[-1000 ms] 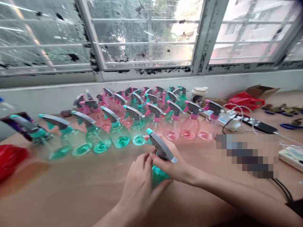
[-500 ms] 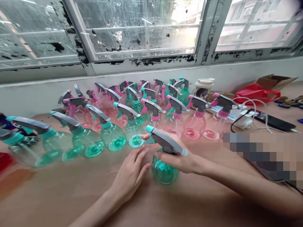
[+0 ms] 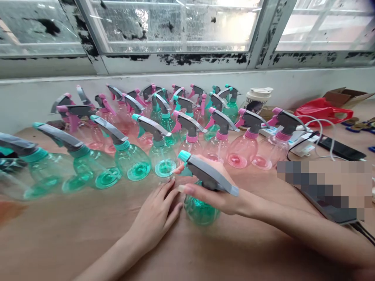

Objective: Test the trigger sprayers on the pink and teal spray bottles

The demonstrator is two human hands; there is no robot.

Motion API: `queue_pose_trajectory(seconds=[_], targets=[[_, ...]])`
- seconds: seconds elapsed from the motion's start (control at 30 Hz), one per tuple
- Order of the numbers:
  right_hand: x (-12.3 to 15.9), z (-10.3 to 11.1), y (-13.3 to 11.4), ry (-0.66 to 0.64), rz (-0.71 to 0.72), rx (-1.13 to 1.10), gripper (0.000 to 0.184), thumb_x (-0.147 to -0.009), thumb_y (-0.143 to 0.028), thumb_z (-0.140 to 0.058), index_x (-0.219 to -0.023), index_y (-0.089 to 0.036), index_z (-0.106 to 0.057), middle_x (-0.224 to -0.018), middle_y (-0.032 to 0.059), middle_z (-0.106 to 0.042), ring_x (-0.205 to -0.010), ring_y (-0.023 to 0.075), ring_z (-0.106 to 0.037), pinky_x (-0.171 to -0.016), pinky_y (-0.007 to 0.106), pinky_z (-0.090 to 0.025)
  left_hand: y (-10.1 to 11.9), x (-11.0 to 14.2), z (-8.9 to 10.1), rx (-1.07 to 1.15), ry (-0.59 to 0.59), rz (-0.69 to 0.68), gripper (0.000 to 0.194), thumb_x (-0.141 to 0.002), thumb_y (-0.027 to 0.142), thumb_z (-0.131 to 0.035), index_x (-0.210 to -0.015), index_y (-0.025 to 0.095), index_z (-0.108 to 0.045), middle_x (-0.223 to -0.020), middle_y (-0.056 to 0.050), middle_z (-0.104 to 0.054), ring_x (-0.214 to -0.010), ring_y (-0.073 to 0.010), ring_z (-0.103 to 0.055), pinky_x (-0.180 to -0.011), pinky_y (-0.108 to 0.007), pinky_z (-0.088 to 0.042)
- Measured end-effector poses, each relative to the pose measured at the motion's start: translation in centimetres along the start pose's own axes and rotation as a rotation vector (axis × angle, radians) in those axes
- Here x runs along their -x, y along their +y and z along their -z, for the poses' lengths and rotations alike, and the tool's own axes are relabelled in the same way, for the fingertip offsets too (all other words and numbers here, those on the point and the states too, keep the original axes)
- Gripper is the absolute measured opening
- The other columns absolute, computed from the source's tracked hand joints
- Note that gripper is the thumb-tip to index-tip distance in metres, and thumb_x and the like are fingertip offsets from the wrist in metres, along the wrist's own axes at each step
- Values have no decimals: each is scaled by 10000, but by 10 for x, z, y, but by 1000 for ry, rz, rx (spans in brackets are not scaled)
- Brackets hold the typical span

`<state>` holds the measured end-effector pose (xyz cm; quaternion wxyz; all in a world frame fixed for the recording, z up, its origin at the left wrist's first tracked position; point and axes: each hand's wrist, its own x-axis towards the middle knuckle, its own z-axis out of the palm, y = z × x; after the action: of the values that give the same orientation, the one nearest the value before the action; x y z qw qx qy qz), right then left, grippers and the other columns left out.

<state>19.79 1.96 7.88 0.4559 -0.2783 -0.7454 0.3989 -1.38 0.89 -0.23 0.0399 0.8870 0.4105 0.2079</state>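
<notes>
Right hand grips one green spray bottle beside one left hand.

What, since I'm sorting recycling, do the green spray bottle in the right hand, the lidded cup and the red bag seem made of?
Green spray bottle: likely plastic, glossy and tinted; its body is see-through with bright highlights.
Lidded cup: perhaps smooth paper, by its printed wall; the pale lid looks like plastic.
Red bag: probably thin plastic film, given its sheen and crumpled folds.

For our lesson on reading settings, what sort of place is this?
Possibly an informal workroom: rows of green and pink trigger spray bottles stand on a wood-coloured table below blotched windows.
</notes>
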Motion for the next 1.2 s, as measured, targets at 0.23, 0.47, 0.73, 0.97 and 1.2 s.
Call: queue_pose_trajectory(seconds=[0.23,0.47,0.73,0.97,1.2], targets=[[1,3,-3,26,88,112,108,-878,-229,-564,-787,-217,-506,-750,-20,-560,-668,115,-538,-664,272,-506,4,-1,2,-22,-66,22,325,-986,311,-427,-1243,188,-585,-1316,-155,-581,-1256,-352,-510,-991,-546,-460],[2,4,-3,15,10,40,94,-872,-225,-577,-964,-213,-592,-851,-1,-630,-722,135,-607,-699,287,-525,5,-3,3,-3,-57,21,327,-982,317,-437,-1249,193,-580,-1318,-142,-579,-1252,-331,-513,-1032,-528,-429],[7,3,5,29,10,30,202,-884,-260,-584,-1079,-234,-628,-1008,38,-669,-973,219,-640,-874,392,-540,7,-3,5,-24,-87,14,323,-991,307,-433,-1239,151,-569,-1359,-170,-544,-1276,-347,-486,-1041,-550,-414],[7,4,7,12,-4,-4,304,-880,-245,-592,-1184,-226,-601,-1150,63,-652,-1078,237,-617,-897,388,-534,8,-4,5,-42,-123,27,345,-1000,297,-443,-1294,139,-532,-1381,-171,-520,-1278,-341,-482,-1058,-549,-400],[8,5,6,-27,-36,-65,326,-860,-224,-597,-1184,-208,-568,-781,1,-624,-790,189,-645,-817,365,-544,7,-2,3,-44,-109,22,364,-1003,285,-441,-1318,122,-524,-1387,-177,-516,-1325,-338,-441,-1077,-533,-391]])
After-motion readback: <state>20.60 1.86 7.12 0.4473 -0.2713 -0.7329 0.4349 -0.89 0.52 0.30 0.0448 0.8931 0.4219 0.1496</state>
